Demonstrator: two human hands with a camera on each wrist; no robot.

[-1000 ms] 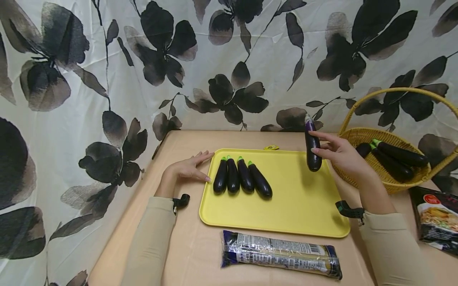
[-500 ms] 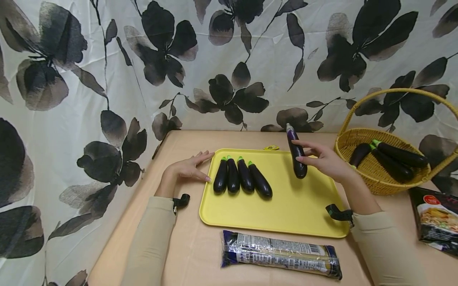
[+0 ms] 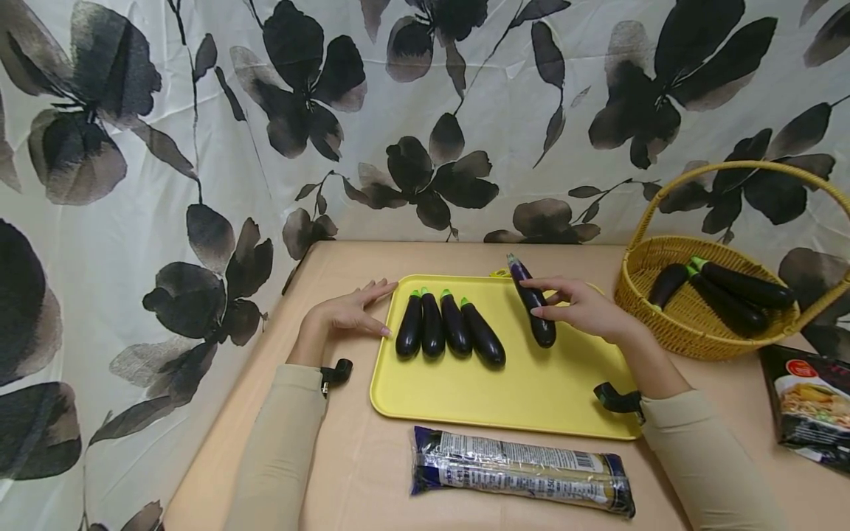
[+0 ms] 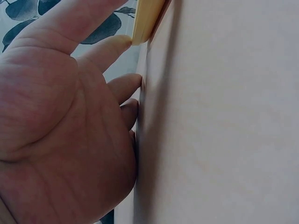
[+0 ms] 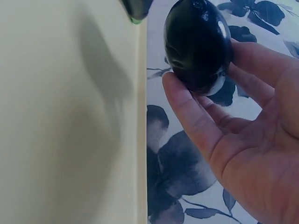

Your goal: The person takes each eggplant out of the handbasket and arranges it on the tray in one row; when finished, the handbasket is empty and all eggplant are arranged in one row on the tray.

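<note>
My right hand (image 3: 584, 308) pinches a dark purple eggplant (image 3: 531, 302) between thumb and fingers, above the right half of the yellow tray (image 3: 451, 402). In the right wrist view the eggplant (image 5: 198, 46) is seen end-on, apart from the tray surface, where a shadow falls. Several eggplants (image 3: 454, 332) lie side by side on the tray's left half, green stem ends toward the back. My left hand (image 3: 345, 310) rests at the tray's left edge with fingers extended. The left wrist view shows that palm (image 4: 65, 116) facing the camera and a finger touching the tray rim (image 4: 147, 21).
A wicker basket (image 3: 697, 346) with a tall handle holds several more eggplants (image 3: 747, 287) at the right. A long plastic-wrapped package (image 3: 521, 472) lies in front of the tray. A black food package (image 3: 813, 405) sits at the far right, and a small yellow object (image 3: 499, 273) behind the tray.
My right hand has carried the eggplant left from the tray's right edge and lowered it toward the tray. The eggplant's top now tilts further left. My left hand stays in place.
</note>
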